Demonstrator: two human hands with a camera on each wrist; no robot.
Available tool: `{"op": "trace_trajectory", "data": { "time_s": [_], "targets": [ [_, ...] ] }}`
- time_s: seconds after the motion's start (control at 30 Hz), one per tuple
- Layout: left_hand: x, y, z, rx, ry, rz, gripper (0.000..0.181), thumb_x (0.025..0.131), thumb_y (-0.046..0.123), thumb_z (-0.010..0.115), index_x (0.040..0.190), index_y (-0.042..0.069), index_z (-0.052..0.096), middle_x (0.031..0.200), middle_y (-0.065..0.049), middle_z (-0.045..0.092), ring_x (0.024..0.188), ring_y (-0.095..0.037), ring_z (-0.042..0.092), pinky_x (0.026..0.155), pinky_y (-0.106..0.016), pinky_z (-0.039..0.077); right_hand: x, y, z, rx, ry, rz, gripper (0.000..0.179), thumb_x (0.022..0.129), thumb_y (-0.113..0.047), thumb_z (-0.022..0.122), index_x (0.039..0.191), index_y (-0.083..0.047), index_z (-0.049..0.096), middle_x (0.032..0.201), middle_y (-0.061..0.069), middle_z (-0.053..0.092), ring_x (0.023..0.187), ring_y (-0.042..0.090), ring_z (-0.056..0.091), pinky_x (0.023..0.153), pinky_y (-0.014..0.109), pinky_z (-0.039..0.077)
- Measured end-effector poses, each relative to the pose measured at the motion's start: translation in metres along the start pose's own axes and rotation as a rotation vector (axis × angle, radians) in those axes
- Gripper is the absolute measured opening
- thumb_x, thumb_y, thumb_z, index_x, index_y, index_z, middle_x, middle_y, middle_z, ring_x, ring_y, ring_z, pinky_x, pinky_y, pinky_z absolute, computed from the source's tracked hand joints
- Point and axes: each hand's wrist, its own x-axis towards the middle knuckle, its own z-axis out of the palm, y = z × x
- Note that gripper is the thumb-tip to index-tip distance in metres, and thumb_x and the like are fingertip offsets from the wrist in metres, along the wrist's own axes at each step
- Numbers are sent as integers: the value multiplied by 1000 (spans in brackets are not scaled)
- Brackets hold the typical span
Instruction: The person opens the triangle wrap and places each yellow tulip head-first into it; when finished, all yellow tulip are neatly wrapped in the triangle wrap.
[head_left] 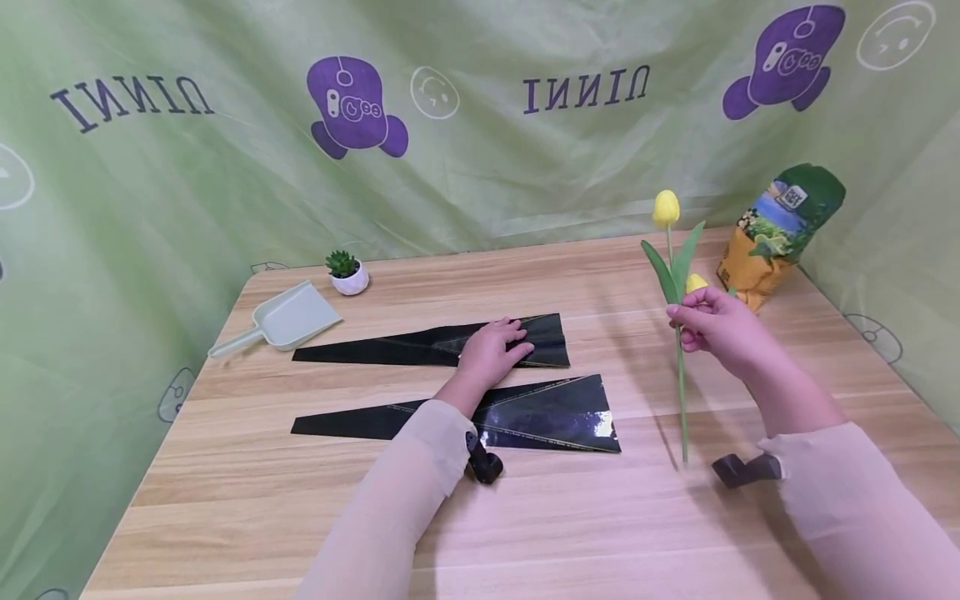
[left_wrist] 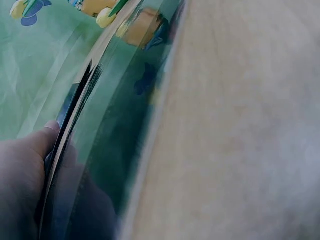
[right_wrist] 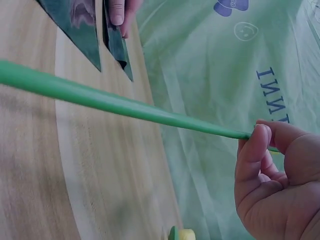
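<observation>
My left hand (head_left: 492, 350) rests on the farther of two black tapered flower sleeves (head_left: 397, 348), fingers spread over its wide end. In the left wrist view the thumb (left_wrist: 44, 137) lies along the sleeve's edge. Nearer to me lies the second black sleeve (head_left: 547, 412), its wide end to the right and partly under my left forearm. On the right, my right hand (head_left: 716, 325) pinches the green stem of a yellow tulip (head_left: 666, 208) between thumb and fingers. The tulip stands upright, bloom on top, its stem (right_wrist: 150, 112) crossing the right wrist view.
Behind my right hand shows another yellow tulip bloom (head_left: 696, 282), mostly hidden. A colourful bag (head_left: 783, 225) leans at the back right corner. At the back left are a small potted succulent (head_left: 349, 275) and a pale dustpan (head_left: 296, 317). Green printed cloth (head_left: 487, 167) hangs around the table.
</observation>
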Motion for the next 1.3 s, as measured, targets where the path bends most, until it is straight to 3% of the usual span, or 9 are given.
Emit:
{"op": "trace_trajectory", "data": {
  "time_s": [0.23, 0.4, 0.53, 0.77, 1.1, 1.3],
  "targets": [
    [-1, 1, 0, 5, 54, 14, 38, 97, 39, 59, 128, 18, 67, 138, 3, 60, 138, -15, 47, 114, -37, 39, 1, -2, 1, 300, -1, -40, 24, 96, -10, 61, 106, -9, 39, 74, -7, 67, 55, 3, 57, 54, 16, 53],
    [-3, 2, -1, 2, 88, 31, 34, 99, 37, 56, 125, 19, 68, 134, 4, 63, 135, -15, 51, 113, -36, 41, 3, -1, 2, 441, -13, -76, 16, 96, -10, 61, 105, -10, 48, 75, -4, 68, 57, 5, 62, 57, 17, 55],
    [-3, 2, 0, -9, 114, 46, 31, 100, 34, 55, 124, 20, 70, 130, 4, 66, 131, -15, 54, 111, -36, 43, 4, 0, 5, 516, 16, -116, 21, 95, -9, 62, 107, -9, 44, 75, -3, 69, 60, 5, 63, 59, 17, 57],
    [-6, 0, 2, -52, 226, 59, 27, 97, 32, 60, 115, 17, 74, 121, 0, 71, 117, -18, 65, 102, -36, 50, 8, 0, 10, 622, 162, -166, 27, 94, -6, 62, 108, -9, 40, 73, -1, 68, 61, 8, 67, 62, 19, 59],
    [-7, -2, 4, -100, 287, 33, 27, 98, 35, 59, 113, 17, 74, 115, 0, 73, 113, -19, 67, 100, -35, 50, 20, 1, 20, 769, 462, -92, 29, 93, -3, 62, 107, -14, 39, 72, 3, 65, 58, 12, 68, 59, 22, 59],
    [-9, 0, 3, -105, 299, 49, 27, 98, 34, 59, 113, 17, 73, 115, -1, 73, 112, -20, 67, 99, -36, 51, 27, 2, 28, 844, 570, -41, 30, 94, -3, 60, 108, -16, 37, 70, 4, 63, 55, 13, 67, 56, 22, 59]
  ]
}}
